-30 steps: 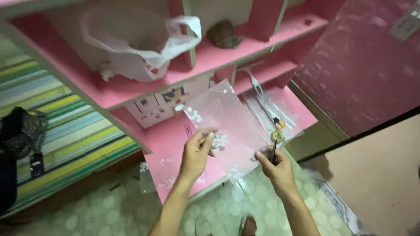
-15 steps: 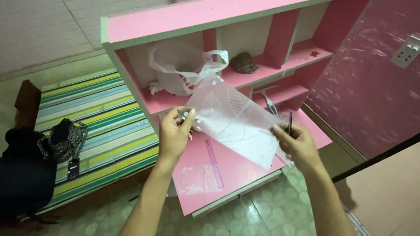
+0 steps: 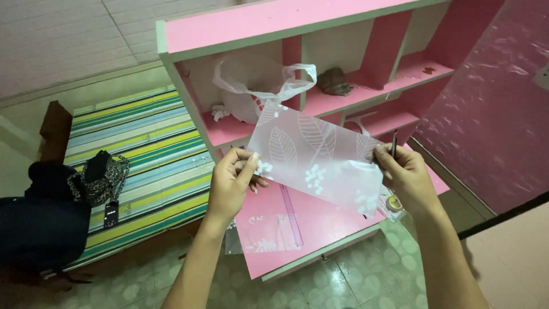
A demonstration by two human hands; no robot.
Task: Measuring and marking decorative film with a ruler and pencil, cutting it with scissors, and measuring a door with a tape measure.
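Pink shelf unit (image 3: 297, 20): white plastic bag (image 3: 251, 91) in left cubby, brown lump (image 3: 334, 82) right of bag; ruler (image 3: 291, 214) & clear sheet (image 3: 257, 237) on its desk below.

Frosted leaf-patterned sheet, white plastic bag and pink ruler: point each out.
Frosted leaf-patterned sheet (image 3: 311, 157), head view, its middle.
White plastic bag (image 3: 243, 94), head view, its body on the shelf.
Pink ruler (image 3: 291, 214), head view, mid-length.
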